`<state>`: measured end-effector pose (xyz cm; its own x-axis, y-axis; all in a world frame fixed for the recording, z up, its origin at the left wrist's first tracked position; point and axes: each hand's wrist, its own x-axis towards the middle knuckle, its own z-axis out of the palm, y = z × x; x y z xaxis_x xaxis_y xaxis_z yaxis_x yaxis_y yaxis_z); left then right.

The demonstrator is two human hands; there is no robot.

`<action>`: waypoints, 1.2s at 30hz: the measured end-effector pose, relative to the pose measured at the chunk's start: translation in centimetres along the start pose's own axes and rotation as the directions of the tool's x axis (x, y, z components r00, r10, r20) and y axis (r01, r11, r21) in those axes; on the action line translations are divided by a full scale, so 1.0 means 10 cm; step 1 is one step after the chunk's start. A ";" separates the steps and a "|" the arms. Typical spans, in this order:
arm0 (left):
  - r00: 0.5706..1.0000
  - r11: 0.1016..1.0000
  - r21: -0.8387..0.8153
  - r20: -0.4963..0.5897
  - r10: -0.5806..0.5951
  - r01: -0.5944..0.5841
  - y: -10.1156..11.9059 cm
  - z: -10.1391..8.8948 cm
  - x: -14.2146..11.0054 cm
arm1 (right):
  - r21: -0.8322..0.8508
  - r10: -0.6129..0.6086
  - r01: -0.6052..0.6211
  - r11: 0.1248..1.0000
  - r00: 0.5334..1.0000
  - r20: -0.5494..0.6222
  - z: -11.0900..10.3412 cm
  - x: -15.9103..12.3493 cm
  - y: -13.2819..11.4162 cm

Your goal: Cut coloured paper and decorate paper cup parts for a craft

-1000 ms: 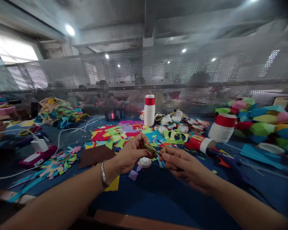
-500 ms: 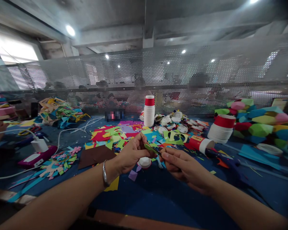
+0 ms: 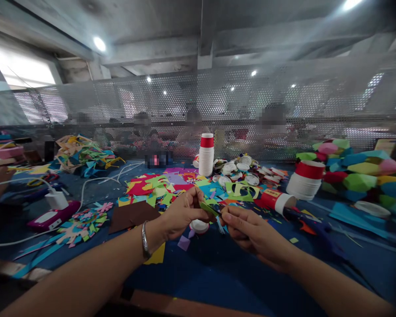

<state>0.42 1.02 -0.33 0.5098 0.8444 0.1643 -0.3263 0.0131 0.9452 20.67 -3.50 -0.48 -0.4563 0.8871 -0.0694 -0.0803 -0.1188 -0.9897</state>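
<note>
My left hand (image 3: 188, 207), with a silver bracelet on the wrist, pinches a small piece of green paper (image 3: 208, 207) between thumb and fingers. Close on its right, my right hand (image 3: 246, 224) is closed, its fingertips around a thin dark piece (image 3: 219, 213) that meets the paper's edge. What kind of thing this dark piece is, I cannot tell; most of it is hidden by the fingers. Below the hands a white round lid-like piece (image 3: 199, 226) and a purple paper scrap (image 3: 184, 243) lie on the blue table (image 3: 224, 277).
A tall stack of paper cups (image 3: 206, 156) stands behind the paper scraps. To the right are a tipped red cup (image 3: 273, 200), a wider cup stack (image 3: 305, 180) and a blue glue gun (image 3: 320, 233). A purple power strip (image 3: 54, 215) with white cords lies left. Another person's hand (image 3: 0, 180) is at the far left.
The green paper has tilted slightly between my hands, showing more of its face. Both hands otherwise keep nearly the same place, and the whole view has shifted a little.
</note>
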 end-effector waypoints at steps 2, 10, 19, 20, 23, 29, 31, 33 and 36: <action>1.000 1.000 0.002 -0.001 -0.002 0.002 -0.01 -0.01 0.00 | -0.003 0.003 -0.003 1.000 1.000 0.001 0.00 0.01 0.00; 1.000 1.000 0.007 0.006 -0.023 0.023 -0.03 0.05 0.00 | -0.019 -0.002 0.002 1.000 1.000 -0.009 0.02 0.02 -0.01; 0.999 1.000 0.015 -0.028 -0.020 0.021 -0.07 0.05 0.01 | -0.034 -0.003 0.001 0.999 0.998 -0.056 0.00 0.03 -0.03; 0.999 1.000 0.016 -0.036 -0.014 0.014 -0.08 0.04 0.01 | -0.039 -0.001 -0.001 0.999 0.999 -0.052 0.00 0.03 -0.02; 0.999 1.000 0.015 -0.052 0.004 -0.003 -0.09 0.03 0.02 | -0.060 0.000 -0.003 0.998 0.999 -0.045 0.00 0.03 -0.02; 0.996 1.000 0.000 -0.094 -0.005 0.005 -0.05 0.04 0.01 | -0.165 -0.049 0.038 0.986 0.997 -0.062 -0.04 0.03 -0.03; 0.993 1.000 -0.003 -0.115 -0.011 0.011 -0.01 0.02 0.01 | -0.225 -0.090 0.072 0.972 0.993 -0.071 -0.06 0.04 -0.04; 0.990 1.000 -0.007 -0.141 -0.007 0.006 0.03 -0.02 0.01 | -0.295 -0.140 0.110 0.949 0.987 -0.081 -0.09 0.05 -0.05; 0.980 1.000 -0.012 -0.198 0.014 -0.016 0.07 -0.11 0.03 | -0.385 -0.195 0.147 0.911 0.977 -0.088 -0.11 0.07 -0.07</action>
<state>-0.51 1.82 0.04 0.3374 0.9339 0.1180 -0.3440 0.0057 0.9390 21.35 -2.29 -0.02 -0.3526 0.9288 0.1141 0.2004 0.1940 -0.9603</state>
